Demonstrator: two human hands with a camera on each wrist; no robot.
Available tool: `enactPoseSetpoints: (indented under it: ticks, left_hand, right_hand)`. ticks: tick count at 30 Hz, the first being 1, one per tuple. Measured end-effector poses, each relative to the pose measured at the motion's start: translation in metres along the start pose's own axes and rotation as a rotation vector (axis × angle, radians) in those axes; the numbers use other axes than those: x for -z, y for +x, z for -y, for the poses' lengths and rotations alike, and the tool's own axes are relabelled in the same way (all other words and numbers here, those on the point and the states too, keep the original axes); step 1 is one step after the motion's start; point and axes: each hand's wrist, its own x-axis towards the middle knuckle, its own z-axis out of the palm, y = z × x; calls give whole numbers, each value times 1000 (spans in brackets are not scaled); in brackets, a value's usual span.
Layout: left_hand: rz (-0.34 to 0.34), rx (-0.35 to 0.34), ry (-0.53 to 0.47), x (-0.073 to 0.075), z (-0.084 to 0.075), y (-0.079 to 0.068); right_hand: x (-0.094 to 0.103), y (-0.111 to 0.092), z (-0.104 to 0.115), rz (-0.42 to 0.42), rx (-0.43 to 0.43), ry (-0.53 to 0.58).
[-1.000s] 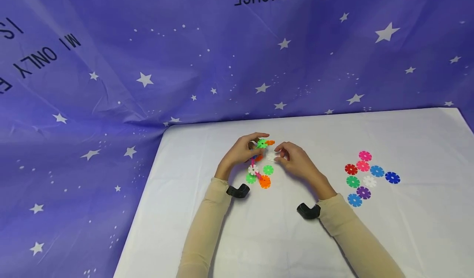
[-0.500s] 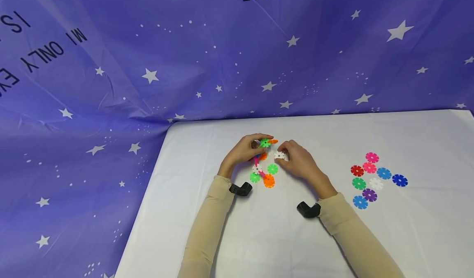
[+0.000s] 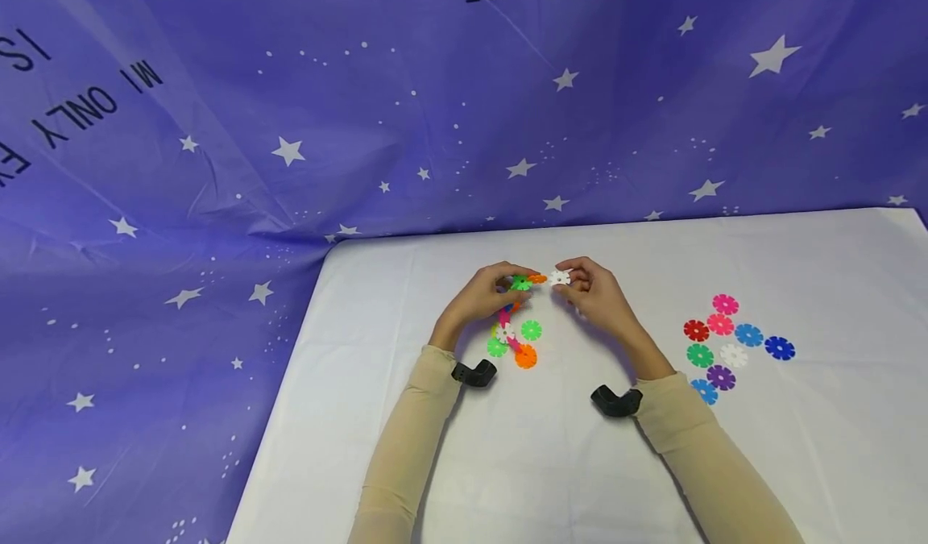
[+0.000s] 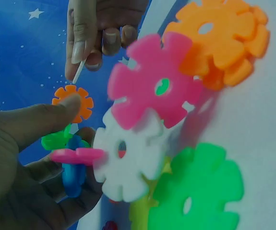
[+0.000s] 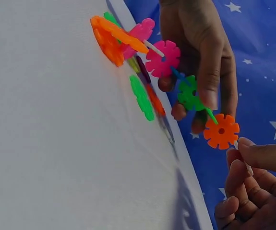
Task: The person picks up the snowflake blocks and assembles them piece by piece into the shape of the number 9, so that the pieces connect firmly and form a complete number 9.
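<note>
My left hand [image 3: 478, 296] holds a chain of slotted plastic snowflake discs, pinching it near a green disc [image 5: 188, 93]. Along the chain come a blue disc [image 4: 73, 175], a pink disc [image 5: 162, 58], a white disc [image 4: 110, 165], another pink disc [image 4: 138, 81] and orange at the low end [image 4: 229, 43]. An orange disc [image 5: 222, 132] forms the other end, beyond the left thumb. Between thumb and fingers, my right hand [image 3: 598, 294] pinches a separate white disc [image 3: 559, 278]. Its edge meets or nearly meets that orange disc; whether they are joined I cannot tell.
A loose light green disc [image 3: 532, 330] lies beneath the chain on the white-covered table [image 3: 536, 463]. To the right is a group of several loose discs, among them a red [image 3: 696, 330], a purple [image 3: 721, 378] and a dark blue one [image 3: 780, 348]. A purple starred cloth [image 3: 435, 109] hangs behind.
My right hand has picked the white disc up off the table and brought it up and away from me, beside the chain's orange end. The left hand keeps its hold, almost still.
</note>
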Motion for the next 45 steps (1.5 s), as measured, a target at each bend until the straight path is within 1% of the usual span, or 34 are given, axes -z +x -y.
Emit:
enactPoseSetpoints:
  ticks: [6,12,17,24,27,30,35,39,42,45]
  left_hand:
    - [-24,-7,-12,-2,-1,2]
    - [-32,-2,-16,-3,-3,2]
    - [-39,0,0,-4,-3,1]
    - [-60,-21,-15,-5,-2,1]
    - [-60,-25,-22,-5,-3,1]
    - [-79,-40,-18,-5,-5,0]
    - [-134,-79,-24,-10,-5,2]
    - [-162,-77,-67,-15,-7,4]
    - [-163,-61,-86,-16,-9,4]
    - [-130,-30,-98,-15,-10,3]
  right_hand:
    - [-1,-8,26,11,-2,-23]
    - [1,-9,29,29,-12,-3]
    - [2,-8,26,57,-23,7]
    - [3,1,-7,98,-2,-25]
    - [3,0,-6,127,1,-19]
    - [1,1,-8,135,24,-3]
    - [-4,0,-10,71,55,33]
    - [-5,0,-11,35,61,69]
    - [-5,1,-12,24,64,77]
    - [-5,2,-14,30,80,72]
